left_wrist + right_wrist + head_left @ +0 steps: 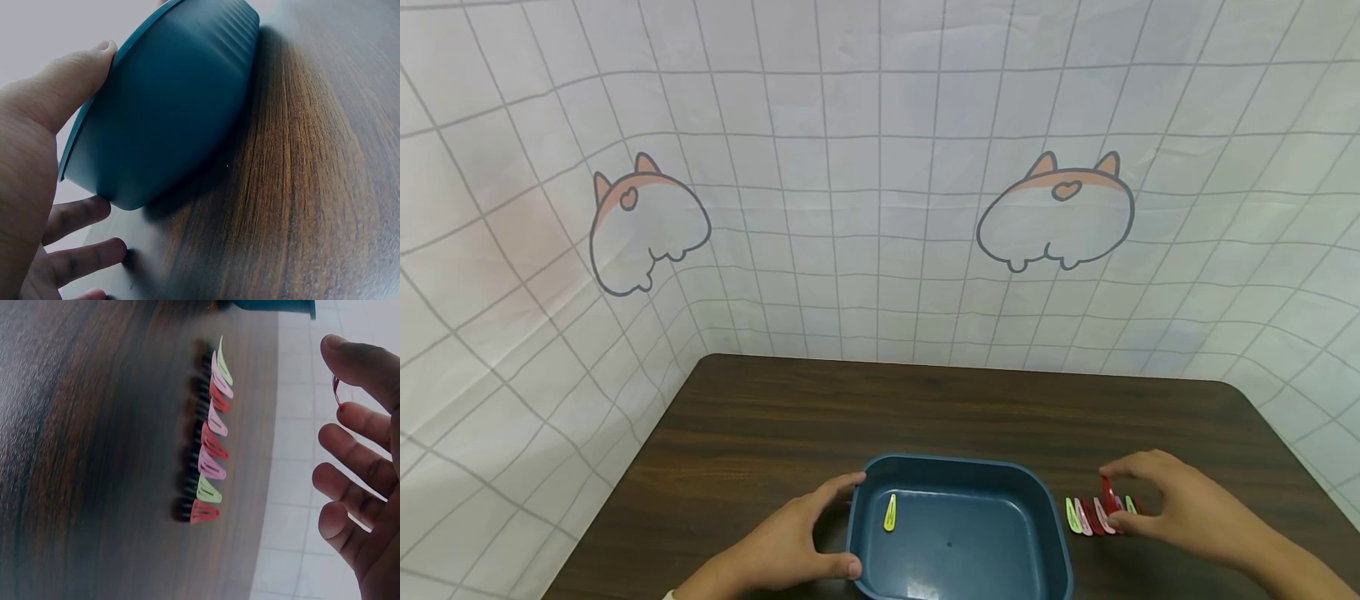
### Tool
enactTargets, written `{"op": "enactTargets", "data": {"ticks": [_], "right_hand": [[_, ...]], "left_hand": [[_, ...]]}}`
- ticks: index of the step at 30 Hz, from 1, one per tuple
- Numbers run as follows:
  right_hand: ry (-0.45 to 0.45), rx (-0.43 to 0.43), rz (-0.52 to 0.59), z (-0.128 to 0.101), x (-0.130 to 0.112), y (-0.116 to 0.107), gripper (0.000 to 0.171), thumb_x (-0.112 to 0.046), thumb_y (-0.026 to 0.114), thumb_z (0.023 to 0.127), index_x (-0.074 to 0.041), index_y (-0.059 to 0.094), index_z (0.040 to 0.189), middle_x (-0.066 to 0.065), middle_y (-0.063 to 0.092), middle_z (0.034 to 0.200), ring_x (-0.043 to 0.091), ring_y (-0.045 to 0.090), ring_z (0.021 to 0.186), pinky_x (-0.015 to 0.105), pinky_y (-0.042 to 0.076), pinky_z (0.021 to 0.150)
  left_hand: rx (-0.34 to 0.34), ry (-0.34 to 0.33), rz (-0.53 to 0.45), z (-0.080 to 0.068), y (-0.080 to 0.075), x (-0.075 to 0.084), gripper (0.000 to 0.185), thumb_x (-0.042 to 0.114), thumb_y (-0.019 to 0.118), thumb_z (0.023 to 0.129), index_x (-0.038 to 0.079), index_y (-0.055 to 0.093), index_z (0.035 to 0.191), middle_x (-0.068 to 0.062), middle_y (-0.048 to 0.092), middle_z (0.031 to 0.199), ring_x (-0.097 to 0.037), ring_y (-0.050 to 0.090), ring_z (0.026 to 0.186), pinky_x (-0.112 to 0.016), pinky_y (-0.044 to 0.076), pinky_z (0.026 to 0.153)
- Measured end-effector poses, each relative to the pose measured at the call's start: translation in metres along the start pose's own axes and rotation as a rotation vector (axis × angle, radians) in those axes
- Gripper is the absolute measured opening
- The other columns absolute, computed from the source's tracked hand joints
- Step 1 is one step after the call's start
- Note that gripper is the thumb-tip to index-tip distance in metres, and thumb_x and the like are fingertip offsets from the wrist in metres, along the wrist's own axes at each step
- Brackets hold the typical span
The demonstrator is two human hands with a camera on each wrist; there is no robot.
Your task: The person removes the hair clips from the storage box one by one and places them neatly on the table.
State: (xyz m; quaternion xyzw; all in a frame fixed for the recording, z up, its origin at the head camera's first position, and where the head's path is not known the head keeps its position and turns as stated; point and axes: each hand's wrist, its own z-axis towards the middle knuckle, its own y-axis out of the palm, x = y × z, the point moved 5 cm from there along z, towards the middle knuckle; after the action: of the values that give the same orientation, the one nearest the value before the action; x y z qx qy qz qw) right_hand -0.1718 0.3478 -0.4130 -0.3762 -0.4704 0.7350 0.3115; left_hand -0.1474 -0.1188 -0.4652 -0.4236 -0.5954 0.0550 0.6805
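Left hand (pixel 790 546) clasps the tub (pixel 958 533) near the table's (pixel 760 425) front edge; right hand (pixel 1176 508), pinching a red clip (pixel 1107 489), could scatter the row of clips (pixel 212 434).

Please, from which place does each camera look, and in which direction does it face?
Head: from above, looking forward and down at the table; both forearms show, the left hand at the blue tub.
Left wrist: low beside the tub's outer wall; thumb and fingers show.
Right wrist: along the tabletop at the row of hair clips; the right hand pinches a red clip.
Head and left wrist share the tub.
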Motion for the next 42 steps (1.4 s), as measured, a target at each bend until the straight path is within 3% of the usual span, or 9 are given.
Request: {"op": "enactTargets", "data": {"ticks": [5,16,24,42], "right_hand": [[0.057,-0.055,0.019,-0.004,0.008,0.002,0.057,-0.056,0.085,0.076,-0.022,0.072,0.120,-0.014,0.065,0.116,0.017,0.064,0.104,0.041,0.057,0.081],[0.097,-0.049,0.003,-0.015,0.022,0.005,0.055,-0.052,0.088,0.074,-0.022,0.072,0.118,-0.013,0.065,0.113,0.015,0.064,0.097,0.038,0.057,0.077],[0.141,-0.066,0.048,-0.020,0.034,0.006,0.056,-0.047,0.089,0.074,-0.017,0.072,0.119,-0.003,0.068,0.116,0.028,0.064,0.099,0.053,0.056,0.078],[0.219,-0.152,0.092,-0.022,0.056,0.008,0.061,-0.044,0.089,0.075,-0.011,0.071,0.122,0.006,0.068,0.117,0.033,0.062,0.102,0.057,0.055,0.076]], "left_hand": [[0.003,-0.004,-0.003,0.000,0.000,0.000,0.093,0.055,0.081,0.083,0.039,0.030,0.158,0.006,0.055,0.145,-0.024,0.054,0.131,-0.068,0.037,0.105],[0.002,-0.012,0.008,0.001,0.000,0.000,0.092,0.055,0.081,0.083,0.041,0.028,0.158,0.005,0.054,0.147,-0.026,0.053,0.131,-0.069,0.037,0.104],[-0.005,-0.010,0.007,0.001,0.000,0.000,0.091,0.055,0.081,0.084,0.040,0.029,0.158,0.007,0.054,0.146,-0.024,0.054,0.131,-0.068,0.038,0.105],[-0.005,-0.023,0.005,0.001,-0.002,0.000,0.092,0.055,0.081,0.083,0.042,0.029,0.158,0.006,0.053,0.147,-0.027,0.052,0.132,-0.069,0.038,0.104]]}}
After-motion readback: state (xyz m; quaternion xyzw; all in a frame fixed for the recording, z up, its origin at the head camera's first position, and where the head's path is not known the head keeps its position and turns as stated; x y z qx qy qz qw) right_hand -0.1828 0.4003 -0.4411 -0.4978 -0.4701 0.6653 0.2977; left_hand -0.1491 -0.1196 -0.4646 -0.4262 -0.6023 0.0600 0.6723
